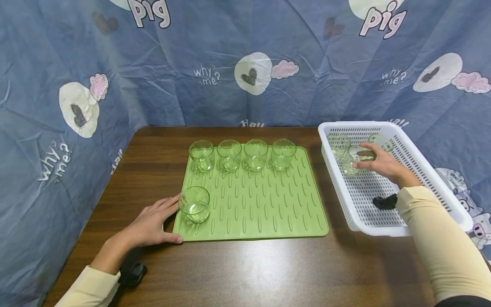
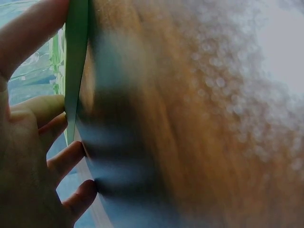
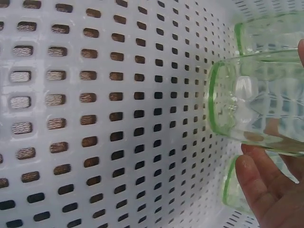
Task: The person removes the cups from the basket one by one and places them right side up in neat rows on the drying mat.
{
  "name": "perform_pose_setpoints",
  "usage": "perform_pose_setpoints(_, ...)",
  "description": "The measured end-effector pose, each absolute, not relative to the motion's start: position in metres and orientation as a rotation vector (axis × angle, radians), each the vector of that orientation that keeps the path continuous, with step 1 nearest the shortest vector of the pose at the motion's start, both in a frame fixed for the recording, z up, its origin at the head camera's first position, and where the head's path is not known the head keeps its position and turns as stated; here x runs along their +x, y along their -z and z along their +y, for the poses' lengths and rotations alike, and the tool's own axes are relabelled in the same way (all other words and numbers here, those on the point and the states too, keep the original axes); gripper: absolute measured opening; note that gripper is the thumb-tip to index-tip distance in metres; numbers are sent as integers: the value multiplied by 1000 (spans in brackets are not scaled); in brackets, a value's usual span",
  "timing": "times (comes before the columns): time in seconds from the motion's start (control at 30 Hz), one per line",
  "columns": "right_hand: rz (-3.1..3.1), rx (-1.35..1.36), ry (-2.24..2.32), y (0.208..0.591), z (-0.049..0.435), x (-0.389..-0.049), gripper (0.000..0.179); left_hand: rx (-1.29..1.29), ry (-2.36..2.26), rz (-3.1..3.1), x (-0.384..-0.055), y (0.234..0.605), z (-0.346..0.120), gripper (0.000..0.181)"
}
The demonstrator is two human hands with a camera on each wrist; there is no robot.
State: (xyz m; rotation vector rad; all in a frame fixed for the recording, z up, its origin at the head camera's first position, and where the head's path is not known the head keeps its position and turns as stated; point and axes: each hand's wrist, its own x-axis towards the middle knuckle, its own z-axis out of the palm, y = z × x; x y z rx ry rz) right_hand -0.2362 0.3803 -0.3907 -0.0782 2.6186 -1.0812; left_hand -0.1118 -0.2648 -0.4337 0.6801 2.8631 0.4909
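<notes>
My left hand [image 1: 155, 224] rests at the left edge of a green ribbed mat [image 1: 253, 213], fingers spread and the thumb at its near corner. Beside those fingers a clear drinking glass [image 1: 195, 207] stands on the mat; whether they touch it I cannot tell. The left wrist view shows fingers [image 2: 69, 159] along the mat's edge. Inside a white basket [image 1: 349, 213], my right hand [image 1: 383, 164] holds another drinking glass [image 3: 256, 102] between thumb and fingers. Two more glasses stand near it, one to its left [image 1: 337, 143] and one to its right [image 1: 381, 140].
A row of several glasses [image 1: 255, 155] stands along the mat's far edge. The perforated basket has raised walls and sits right of the mat on the brown wooden table [image 1: 253, 273]. A blue printed cloth [image 1: 215, 102] hangs behind the table.
</notes>
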Motion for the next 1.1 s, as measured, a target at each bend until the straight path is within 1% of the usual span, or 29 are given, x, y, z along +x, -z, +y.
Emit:
perform_pose_setpoints(0.2, 2712, -75, 1066, 378, 382, -236, 91, 650, -500, 2840, -111, 435, -265, 105)
perform_pose_setpoints(0.4, 2727, -43, 1080, 361, 385, -232, 93, 665, -494, 2855, -112, 434, -265, 105)
perform_pose_setpoints(0.67, 2815, -43, 995, 327, 384, -222, 95, 665, -483, 2849, -111, 434, -266, 105)
perform_pose_setpoints(0.83, 2897, -107, 995, 306, 369, -214, 91, 661, -486, 2852, -111, 434, -266, 104)
perform_pose_setpoints(1.1, 2929, -281, 1077, 286, 332, -205, 85, 681, -486, 2860, -111, 433, -265, 104)
